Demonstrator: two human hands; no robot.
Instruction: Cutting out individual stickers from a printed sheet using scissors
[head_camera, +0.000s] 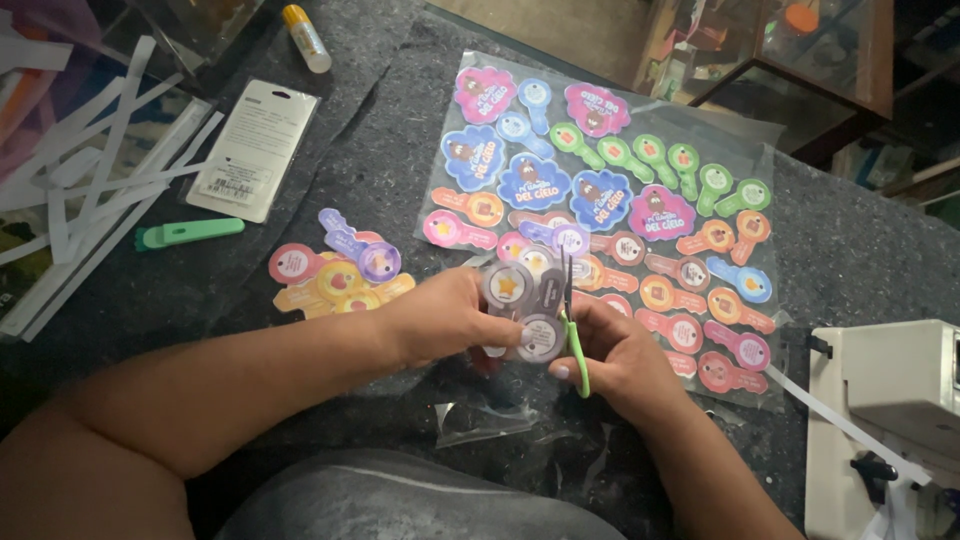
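Above the sticker sheet (640, 215), my left fingers (490, 325) pinch the grey cutouts (525, 305); my right hand (625, 360) grips the green scissors (575, 345), best cutting slowly along outlines.

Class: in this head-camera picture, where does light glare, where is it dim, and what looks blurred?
Head view: glare streaks the clear plastic sheet over the coloured cut-outs; the top right background and the lower edge by the forearms are dim; the left hand, right hand and green-handled scissors are slightly soft, and the white paper strips at left are blurred.
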